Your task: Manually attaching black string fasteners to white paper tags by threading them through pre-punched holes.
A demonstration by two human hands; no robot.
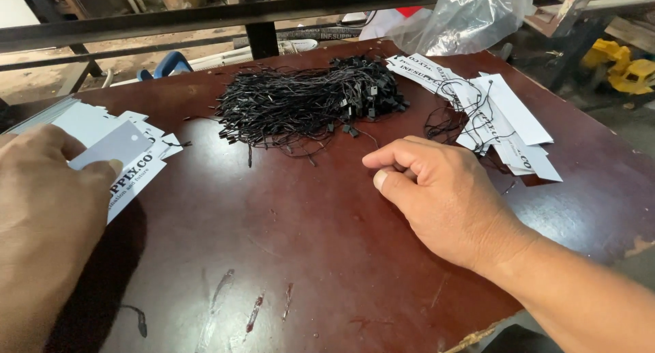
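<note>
The left hand [48, 209] lay at the near left edge of the dark red-brown counter [327, 271], its thumb and fingers pinching a white card tag [119, 147] at the top of a fanned stack of similar tags [102, 124]. The tags spread out from under the hand toward the middle of the counter, some showing a plain face and some dark lettering.

The right hand [437, 189] rested on the counter right of centre, palm down, grasping nothing. Its fingers were curled loosely inward, the thumb drawn against the forefinger, the fingertips just short of a few stray black strings. Whether a thin string was caught between those fingertips I could not tell.

Behind the hands, in the middle of the far half of the counter, sat a tangled heap of black string loops [307, 104] with small black fasteners bunched at its right end. To the right of it lay a second loose pile of white tags [505, 128], with black strings looped across several of them, near the right hand but not touching it.

Beyond the counter's far edge ran a dark metal rail [205, 18], and a crumpled clear plastic bag [471, 15] sat at the far right corner.
</note>
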